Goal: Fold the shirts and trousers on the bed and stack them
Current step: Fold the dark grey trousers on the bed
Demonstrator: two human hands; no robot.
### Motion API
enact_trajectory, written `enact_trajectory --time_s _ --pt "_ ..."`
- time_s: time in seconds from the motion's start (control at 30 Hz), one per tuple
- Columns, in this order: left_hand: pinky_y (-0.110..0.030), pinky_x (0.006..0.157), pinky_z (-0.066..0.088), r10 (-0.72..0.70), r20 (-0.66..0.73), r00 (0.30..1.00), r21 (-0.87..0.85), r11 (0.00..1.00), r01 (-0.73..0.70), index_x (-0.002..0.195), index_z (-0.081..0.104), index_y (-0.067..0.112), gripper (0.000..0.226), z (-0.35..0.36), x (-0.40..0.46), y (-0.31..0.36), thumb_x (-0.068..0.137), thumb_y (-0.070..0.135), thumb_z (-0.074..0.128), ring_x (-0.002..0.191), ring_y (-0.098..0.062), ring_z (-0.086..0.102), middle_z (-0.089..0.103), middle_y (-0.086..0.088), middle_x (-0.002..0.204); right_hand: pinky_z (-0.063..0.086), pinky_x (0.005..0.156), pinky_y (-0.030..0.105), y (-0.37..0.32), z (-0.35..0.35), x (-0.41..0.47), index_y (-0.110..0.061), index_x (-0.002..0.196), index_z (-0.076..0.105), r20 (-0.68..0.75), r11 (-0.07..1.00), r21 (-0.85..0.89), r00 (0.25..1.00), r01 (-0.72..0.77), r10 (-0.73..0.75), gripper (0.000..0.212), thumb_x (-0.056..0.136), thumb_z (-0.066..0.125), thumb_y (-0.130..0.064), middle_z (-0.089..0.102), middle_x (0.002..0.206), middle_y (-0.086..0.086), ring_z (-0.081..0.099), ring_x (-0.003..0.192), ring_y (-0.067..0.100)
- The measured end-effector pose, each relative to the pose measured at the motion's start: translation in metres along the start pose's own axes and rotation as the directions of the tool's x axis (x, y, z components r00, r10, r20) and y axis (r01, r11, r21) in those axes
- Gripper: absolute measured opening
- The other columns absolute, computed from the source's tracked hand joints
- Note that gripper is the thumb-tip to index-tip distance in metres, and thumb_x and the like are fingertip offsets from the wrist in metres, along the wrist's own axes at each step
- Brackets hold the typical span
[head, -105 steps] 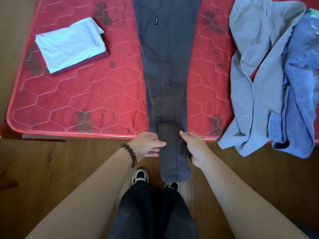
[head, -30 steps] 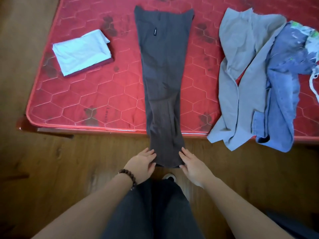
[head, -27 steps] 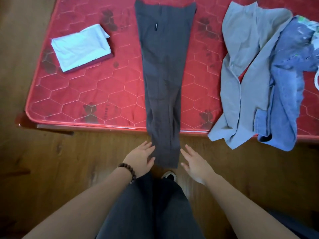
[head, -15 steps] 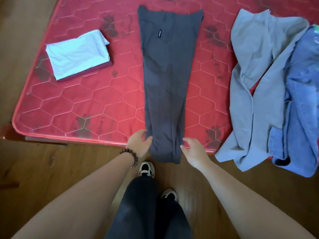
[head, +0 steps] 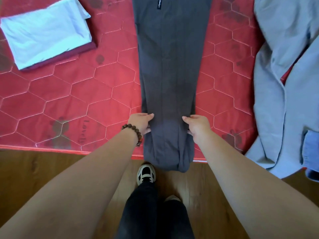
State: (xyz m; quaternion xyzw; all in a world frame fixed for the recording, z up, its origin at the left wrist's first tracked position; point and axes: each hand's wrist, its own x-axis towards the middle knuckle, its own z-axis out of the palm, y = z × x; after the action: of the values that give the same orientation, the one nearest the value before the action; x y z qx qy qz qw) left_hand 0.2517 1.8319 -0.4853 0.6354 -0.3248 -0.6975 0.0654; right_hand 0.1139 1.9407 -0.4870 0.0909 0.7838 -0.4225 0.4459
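- Grey trousers (head: 170,80) lay flat on the red mattress (head: 72,100), legs doubled together, long axis running straight away from the person; waistband at the far end, cuffs hanging over the near edge below both hands.
- Left hand (head: 141,124) gripped the trousers' left edge, thumb on top, fingers curled under the cloth.
- Right hand (head: 198,125) gripped the right edge the same way, level with the left, so both hands were equally near.
- Both grips sat low on the legs, with most of the length ahead of the hands; the fold likely meant carrying the cuff end forward along that axis toward the waistband.
- Folded white shirt (head: 46,33) lay far-left of the left hand, on something dark red.
- Unfolded light grey garment (head: 283,83) lay right of the right hand, with a blue denim piece (head: 310,149) at its near corner.
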Motion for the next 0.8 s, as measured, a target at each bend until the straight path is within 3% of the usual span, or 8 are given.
enact_trajectory --time_s 0.13,0.23,0.33,0.43,0.5,0.6,0.67,0.8 --pt "-0.037 0.072 0.056 -0.043 0.043 0.998 -0.061 0.997 0.045 0.081 0.055 0.005 0.013 -0.005 0.001 0.006 0.092 -0.001 0.058 0.072 -0.019 0.063 0.064 -0.01 0.082 0.055 0.084 0.039 -0.003 -0.003 0.002 -0.012 0.076 0.059 0.037 0.989 0.11 0.995 -0.098 0.094 0.018 0.091 0.062 -0.002 0.065 0.099 0.012 0.063 0.093 0.026" --pt "-0.027 0.055 0.058 -0.028 0.038 0.999 -0.082 0.996 0.031 0.078 0.056 0.003 0.014 -0.009 0.002 0.007 0.089 -0.002 0.062 0.072 -0.018 0.065 0.066 -0.01 0.083 0.057 0.077 0.036 -0.002 -0.006 0.007 -0.009 0.08 0.06 0.046 0.984 0.126 0.992 -0.125 0.12 0.013 0.088 0.066 -0.001 0.067 0.106 0.016 0.065 0.093 0.027" --pt "-0.024 0.054 0.057 -0.001 -0.001 1.0 -0.08 0.997 0.001 0.072 0.052 0.008 0.022 -0.014 0.008 0.005 0.084 -0.001 0.068 0.072 -0.017 0.067 0.067 -0.012 0.085 0.056 0.078 0.035 -0.002 -0.013 0.013 -0.009 0.079 0.057 0.044 0.983 0.13 0.991 -0.132 0.127 0.018 0.083 0.071 0.0 0.067 0.108 0.017 0.066 0.091 0.026" --pt "-0.033 0.069 0.06 0.036 -0.052 0.998 -0.041 0.998 -0.038 0.065 0.048 0.011 0.032 -0.017 0.013 0.003 0.08 0.002 0.075 0.078 -0.022 0.068 0.068 -0.014 0.089 0.054 0.072 0.034 -0.003 -0.018 0.016 -0.011 0.076 0.052 0.025 0.988 0.115 0.994 -0.106 0.104 0.026 0.077 0.076 0.0 0.066 0.102 0.018 0.065 0.08 0.024" --pt "-0.042 0.082 0.058 0.048 -0.035 0.998 -0.003 0.999 -0.048 0.065 0.049 0.011 0.031 -0.016 0.014 0.003 0.08 0.008 0.076 0.083 -0.024 0.068 0.068 -0.014 0.09 0.053 0.067 0.03 -0.004 -0.02 0.018 -0.009 0.086 0.058 0.053 0.989 0.097 0.993 -0.11 0.105 0.022 0.077 0.077 -0.003 0.068 0.104 0.016 0.066 0.081 0.023" --pt "-0.037 0.078 0.059 0.012 0.114 0.993 -0.15 0.989 0.005 0.089 0.064 0.007 0.011 -0.008 0.01 0.011 0.089 0.018 0.068 0.087 -0.019 0.07 0.072 -0.009 0.101 0.055 0.088 0.036 -0.01 -0.02 0.024 -0.012 0.105 0.066 0.109 0.991 0.061 0.987 -0.121 0.114 0.026 0.082 0.076 -0.018 0.069 0.111 0.008 0.066 0.099 0.022" --pt "-0.036 0.079 0.058 -0.018 0.15 0.988 -0.239 0.969 0.054 0.106 0.066 0.006 0.02 -0.002 0.014 0.021 0.092 0.02 0.063 0.094 -0.02 0.069 0.072 -0.008 0.106 0.054 0.091 0.038 -0.016 -0.019 0.028 -0.016 0.103 0.068 0.102 0.987 0.094 0.987 -0.131 0.122 0.023 0.085 0.073 -0.027 0.07 0.109 0.003 0.067 0.1 0.021" --pt "-0.035 0.068 0.058 -0.024 0.054 0.998 -0.132 0.991 0.031 0.094 0.065 0.002 0.008 0.004 0.027 0.034 0.092 0.009 0.062 0.082 -0.02 0.067 0.068 -0.016 0.107 0.055 0.067 0.03 -0.027 -0.014 0.038 -0.009 0.099 0.065 0.057 0.978 0.183 0.994 -0.102 0.093 0.011 0.089 0.067 -0.011 0.069 0.105 0.008 0.068 0.086 0.019"
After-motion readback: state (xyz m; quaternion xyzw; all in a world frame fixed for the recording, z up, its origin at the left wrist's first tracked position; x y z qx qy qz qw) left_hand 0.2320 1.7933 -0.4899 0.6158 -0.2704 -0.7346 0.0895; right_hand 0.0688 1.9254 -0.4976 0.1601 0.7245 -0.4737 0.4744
